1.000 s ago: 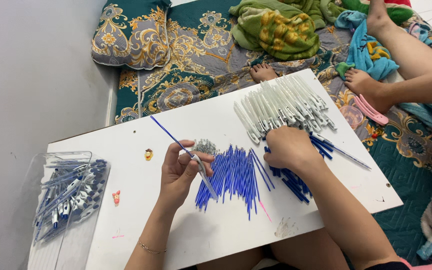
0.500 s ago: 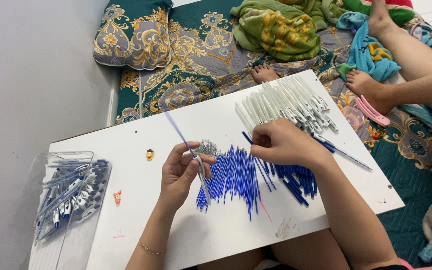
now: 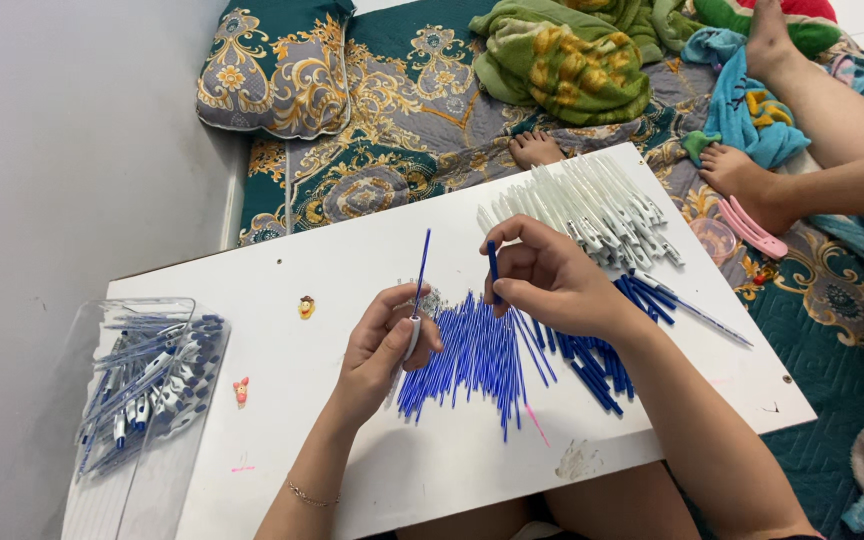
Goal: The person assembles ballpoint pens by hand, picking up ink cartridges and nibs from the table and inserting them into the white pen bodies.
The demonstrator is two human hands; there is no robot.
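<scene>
The left hand (image 3: 382,345) holds a thin blue ink tube (image 3: 420,268) that sticks up and away from the person, with a small white pen piece (image 3: 411,337) pinched at its low end; the fingers are curled tight around both. The right hand (image 3: 552,280) holds a short blue part (image 3: 493,266) upright between thumb and fingers, so those fingers are closed too. Both hands hover just above a big pile of blue ink tubes (image 3: 477,360) lying in the middle of the white worktop (image 3: 352,260). Behind the right hand sits a heap of white pen bodies (image 3: 592,205), and a few dark blue pieces (image 3: 602,365) lie under the right wrist. At the left end of the worktop stands a clear box (image 3: 142,385) with finished pens inside. Another person's bare feet (image 3: 742,175) rest on the patterned blanket (image 3: 392,110) past the far edge. The tubes are thin and bendy, so I think a hard push could bend one or make it slip out. The right wrist is very near the pile, and a bump could roll tubes toward the near edge and onto the floor.
</scene>
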